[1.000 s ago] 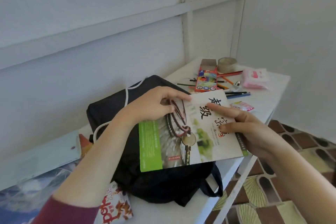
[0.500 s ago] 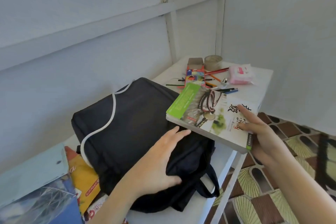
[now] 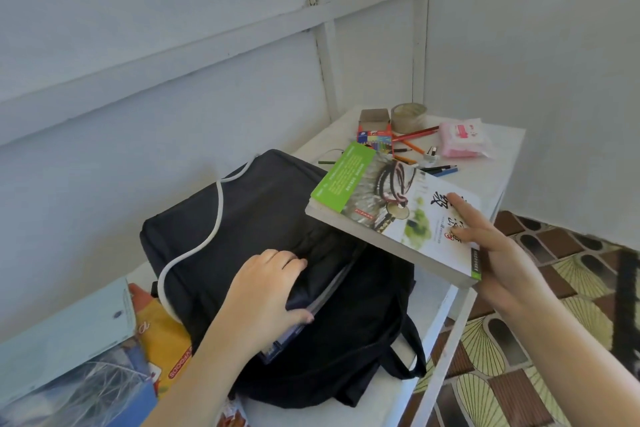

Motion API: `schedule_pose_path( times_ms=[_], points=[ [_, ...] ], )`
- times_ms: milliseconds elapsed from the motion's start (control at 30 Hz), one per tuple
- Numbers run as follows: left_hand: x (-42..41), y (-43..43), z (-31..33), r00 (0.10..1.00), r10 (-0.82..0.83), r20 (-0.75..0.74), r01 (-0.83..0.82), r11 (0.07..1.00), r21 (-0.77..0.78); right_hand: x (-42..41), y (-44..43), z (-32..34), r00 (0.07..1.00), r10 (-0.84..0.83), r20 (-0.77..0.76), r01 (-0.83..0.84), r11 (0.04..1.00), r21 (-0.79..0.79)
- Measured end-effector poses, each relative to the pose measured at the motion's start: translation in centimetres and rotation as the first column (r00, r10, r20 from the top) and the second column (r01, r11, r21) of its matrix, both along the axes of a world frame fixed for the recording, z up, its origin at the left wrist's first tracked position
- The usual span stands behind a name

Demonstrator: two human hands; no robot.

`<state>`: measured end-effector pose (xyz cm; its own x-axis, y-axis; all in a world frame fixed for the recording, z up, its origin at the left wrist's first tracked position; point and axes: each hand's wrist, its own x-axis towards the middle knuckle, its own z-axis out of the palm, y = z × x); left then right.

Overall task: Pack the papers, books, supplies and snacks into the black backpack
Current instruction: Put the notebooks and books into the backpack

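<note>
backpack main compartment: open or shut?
Open. The left hand grips the flap of the black backpack, lifted; the gap shows flat edges inside. The right hand holds the book outside.

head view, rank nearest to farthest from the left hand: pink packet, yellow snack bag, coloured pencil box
From the left hand, gripping the black backpack:
1. yellow snack bag, just left of it.
2. coloured pencil box, past the book, at the table's far end.
3. pink packet, farther right on that end.
</note>
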<state>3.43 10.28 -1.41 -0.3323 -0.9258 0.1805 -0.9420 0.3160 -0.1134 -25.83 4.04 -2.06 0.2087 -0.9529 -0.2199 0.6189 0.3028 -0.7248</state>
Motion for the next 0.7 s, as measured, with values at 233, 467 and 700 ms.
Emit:
schedule_pose_path(
  times_ms=[233, 467, 700],
  points=[
    [3.3, -1.7, 4.4, 0.854, 0.268, -0.445, -0.150, 0.947, 0.284, 0.8, 0.1, -0.2, 0.999, 0.052, -0.003, -0.052, 0.999, 0.016],
    [5.2, -3.8, 3.5, 0.862, 0.165, -0.480, -0.077, 0.977, 0.198, 1.1, 0.1, -0.7, 0.993, 0.116, -0.011, -0.116, 0.993, 0.017],
    [4.5, -2.6, 1.3, 0.956, 0.079, -0.282, -0.083, 0.997, -0.001, 1.1, 0.0, -1.6, 0.986, 0.165, -0.026, -0.165, 0.986, 0.011]
  ],
)
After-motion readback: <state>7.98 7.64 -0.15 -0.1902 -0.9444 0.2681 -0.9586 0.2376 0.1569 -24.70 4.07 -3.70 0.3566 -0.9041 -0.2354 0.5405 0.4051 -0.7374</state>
